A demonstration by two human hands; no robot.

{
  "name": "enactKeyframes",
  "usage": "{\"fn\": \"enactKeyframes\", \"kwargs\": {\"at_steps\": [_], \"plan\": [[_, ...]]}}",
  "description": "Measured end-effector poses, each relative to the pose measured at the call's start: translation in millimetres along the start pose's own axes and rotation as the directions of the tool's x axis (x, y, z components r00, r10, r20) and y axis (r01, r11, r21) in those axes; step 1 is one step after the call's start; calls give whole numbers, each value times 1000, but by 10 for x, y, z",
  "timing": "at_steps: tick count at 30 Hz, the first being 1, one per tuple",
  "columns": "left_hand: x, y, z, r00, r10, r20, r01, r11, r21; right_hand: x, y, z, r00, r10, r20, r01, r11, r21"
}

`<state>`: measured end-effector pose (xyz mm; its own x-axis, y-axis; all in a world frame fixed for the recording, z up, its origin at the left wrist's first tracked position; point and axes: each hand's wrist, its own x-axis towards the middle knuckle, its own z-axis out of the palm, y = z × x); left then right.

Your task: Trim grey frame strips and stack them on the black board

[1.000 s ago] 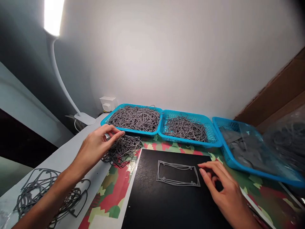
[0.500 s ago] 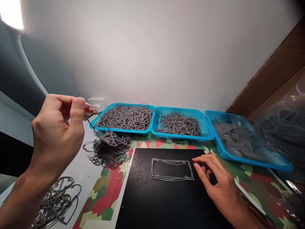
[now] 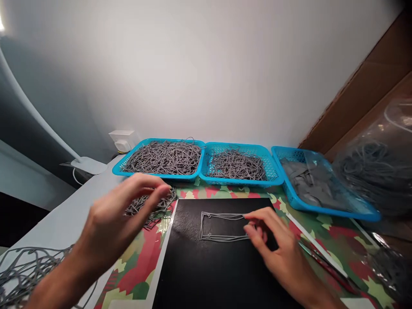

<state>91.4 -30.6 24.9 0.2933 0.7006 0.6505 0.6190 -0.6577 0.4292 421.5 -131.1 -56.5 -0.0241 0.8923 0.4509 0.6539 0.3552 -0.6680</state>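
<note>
Several thin grey bent strips form a rectangular outline (image 3: 225, 238) on the black board (image 3: 206, 270). My right hand (image 3: 273, 240) is over the right end of that outline, its thumb and forefinger apart near the strips and nothing seen between them. Left of the board, my left hand (image 3: 125, 219) hangs in front of a tangled grey pile (image 3: 165, 204). Its thumb and forefinger come close together at the tips, and whether something thin is between them cannot be made out.
Blue baskets of grey strips (image 3: 164, 158) (image 3: 238, 165) and one of flat grey pieces (image 3: 309, 182) line the wall. More strips (image 3: 32, 270) lie lower left. A lamp base (image 3: 88, 165), a red-handled tool (image 3: 331, 268) and a plastic bag (image 3: 373, 167) flank the board.
My left hand has come down and right, and the strip it held is no longer visible. My right hand has moved left over the outline's right end. The view has shifted slightly.
</note>
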Motion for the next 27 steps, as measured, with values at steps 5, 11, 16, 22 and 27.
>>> {"fn": "enactKeyframes", "kwargs": {"at_steps": [5,11,16,22,27], "plan": [[-247,133,119,973,171,153,-130,961,-245,475,-382,553,913,-215,346,192,976,100],[-464,-210,-5,962,137,238,-77,967,-244,1213,-533,1239,799,-410,440,269,897,350],[-523,-917,-97,940,-192,282,236,963,-129,1407,-573,1053,837,-414,357,287,889,358],[-470,-1118,-23,936,-251,248,305,928,-212,1431,-653,744,880,-402,255,305,887,347],[-454,-1124,8,912,-405,68,410,889,-205,1275,-585,621,954,-285,94,246,922,300]]}}
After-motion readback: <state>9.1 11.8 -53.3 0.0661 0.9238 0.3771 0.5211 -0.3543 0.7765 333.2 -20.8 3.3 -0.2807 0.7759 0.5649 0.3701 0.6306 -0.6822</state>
